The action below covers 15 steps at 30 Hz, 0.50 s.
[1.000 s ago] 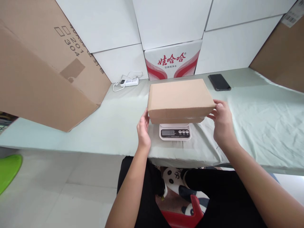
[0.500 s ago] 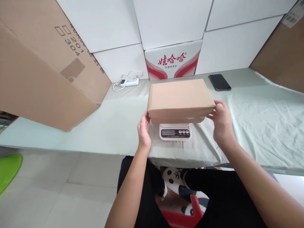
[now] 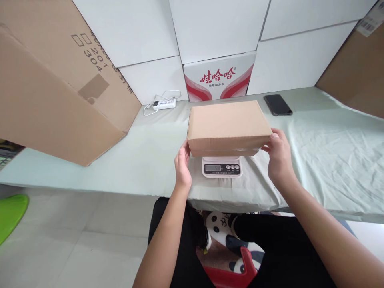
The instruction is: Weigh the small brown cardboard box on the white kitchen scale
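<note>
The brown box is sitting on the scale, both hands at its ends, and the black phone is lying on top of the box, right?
Not quite. The head view shows the black phone on the table cloth behind the brown box, not on it. The rest holds.

Little has shifted over the second. The right hand (image 3: 279, 158), at the centre right of the frame, has drawn in slightly toward the near right corner of the cardboard box (image 3: 228, 124), its fingertips now touching that corner where before they sat a touch further out. The left hand (image 3: 183, 166), just left of centre, has edged up and inward against the box's near left corner. The whole scene sits marginally lower in the frame, the camera having tipped up a little.
</note>
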Tool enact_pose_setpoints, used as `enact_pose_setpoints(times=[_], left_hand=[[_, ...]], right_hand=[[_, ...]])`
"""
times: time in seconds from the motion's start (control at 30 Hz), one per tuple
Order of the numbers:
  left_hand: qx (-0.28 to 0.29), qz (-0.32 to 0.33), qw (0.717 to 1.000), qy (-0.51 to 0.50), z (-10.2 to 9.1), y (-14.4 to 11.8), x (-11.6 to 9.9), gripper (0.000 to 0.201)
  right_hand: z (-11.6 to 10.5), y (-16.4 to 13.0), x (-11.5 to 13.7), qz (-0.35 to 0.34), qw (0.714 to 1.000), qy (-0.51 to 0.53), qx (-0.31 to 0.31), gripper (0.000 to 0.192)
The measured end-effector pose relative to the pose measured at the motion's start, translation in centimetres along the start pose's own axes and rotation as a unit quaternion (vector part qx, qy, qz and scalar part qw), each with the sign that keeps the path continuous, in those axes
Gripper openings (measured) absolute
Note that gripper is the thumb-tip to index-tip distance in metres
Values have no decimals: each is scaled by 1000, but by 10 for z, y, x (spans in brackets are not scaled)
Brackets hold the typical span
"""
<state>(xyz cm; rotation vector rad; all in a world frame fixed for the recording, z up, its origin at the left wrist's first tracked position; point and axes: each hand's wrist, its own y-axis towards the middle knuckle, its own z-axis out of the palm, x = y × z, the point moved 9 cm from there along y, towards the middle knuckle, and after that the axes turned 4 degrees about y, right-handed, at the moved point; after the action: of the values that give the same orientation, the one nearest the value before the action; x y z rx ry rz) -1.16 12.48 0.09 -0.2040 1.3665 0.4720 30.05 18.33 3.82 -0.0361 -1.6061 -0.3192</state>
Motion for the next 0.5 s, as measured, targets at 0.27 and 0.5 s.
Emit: enact_pose_setpoints(times=[0.27, 0.5], left_hand=[[6, 6, 1000, -9, 3, 0, -2, 79], [4, -2, 1000, -9, 2, -1, 0, 80]], right_hand=[[0, 1, -4, 2, 1000, -3, 5, 39], [0, 1, -4, 0, 1000, -9, 6, 38]])
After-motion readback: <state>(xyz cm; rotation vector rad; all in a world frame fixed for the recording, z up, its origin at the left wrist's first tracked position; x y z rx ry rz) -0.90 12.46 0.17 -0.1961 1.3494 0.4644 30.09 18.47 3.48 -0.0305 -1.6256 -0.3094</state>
